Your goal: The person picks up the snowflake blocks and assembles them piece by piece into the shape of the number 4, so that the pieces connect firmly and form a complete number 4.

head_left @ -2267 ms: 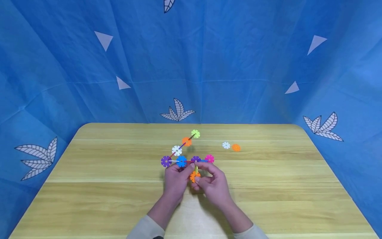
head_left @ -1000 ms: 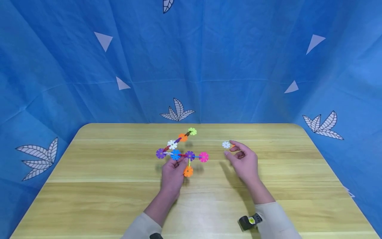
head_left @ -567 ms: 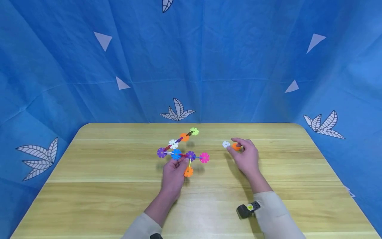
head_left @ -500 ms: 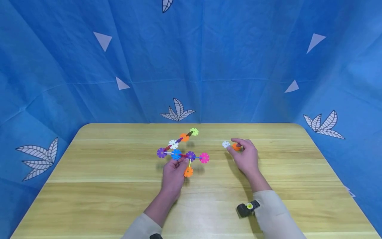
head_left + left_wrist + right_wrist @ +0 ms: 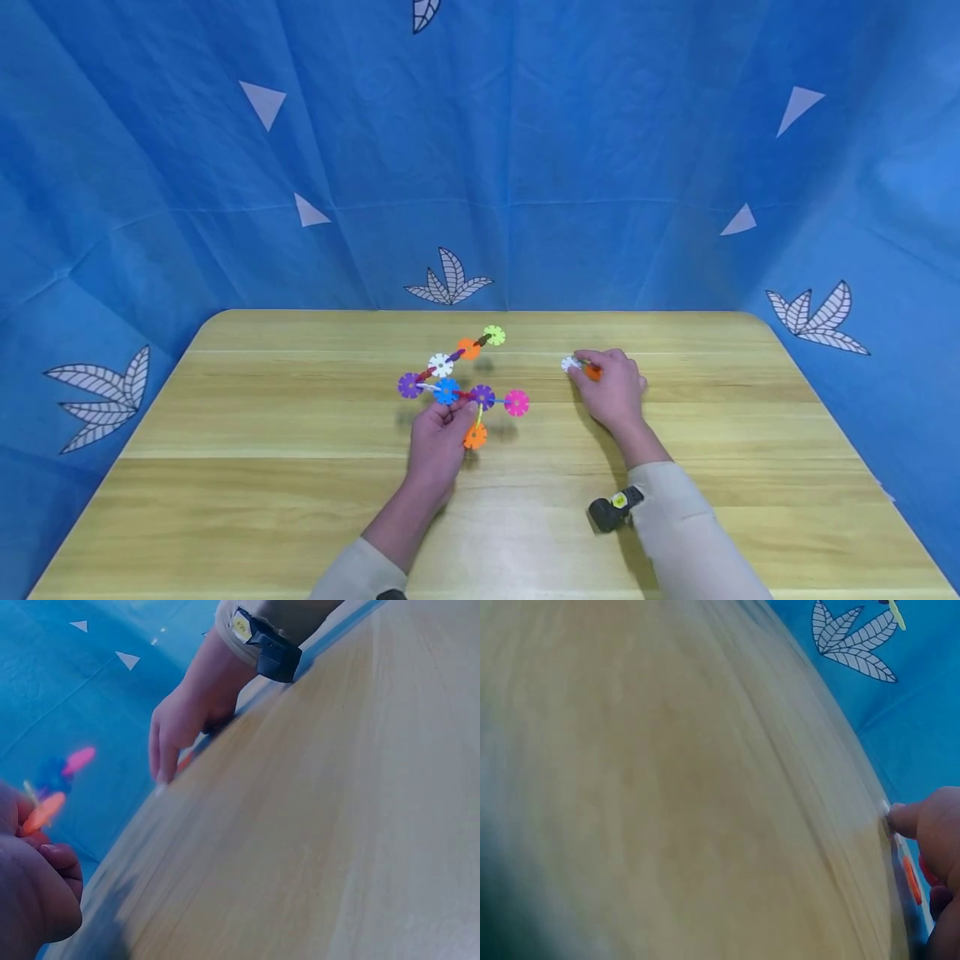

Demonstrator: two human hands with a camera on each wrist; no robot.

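Observation:
My left hand point(image 5: 437, 446) pinches a linked chain of colourful plastic snowflake discs point(image 5: 447, 392), held above the table. The chain zigzags from a lime disc point(image 5: 494, 335) at the far end to a pink one point(image 5: 517, 403) at the right, with an orange disc point(image 5: 476, 436) hanging by my left thumb. On the right, my right hand point(image 5: 613, 392) reaches down to the tabletop, thumb and fingertips pinching the edge of a loose white snowflake disc point(image 5: 568, 365). Beneath those fingers lies a loose orange snowflake disc point(image 5: 593, 372), partly covered.
A pale wooden table point(image 5: 262, 500) carries everything, its back edge meeting a blue curtain point(image 5: 360, 167) printed with leaves and triangles. A black wrist camera point(image 5: 609, 514) is strapped at the right sleeve.
My right hand left the chain, moved right to the loose discs, and its fingers lowered and closed at the white one. My left hand keeps the chain, which lifted and tilted slightly.

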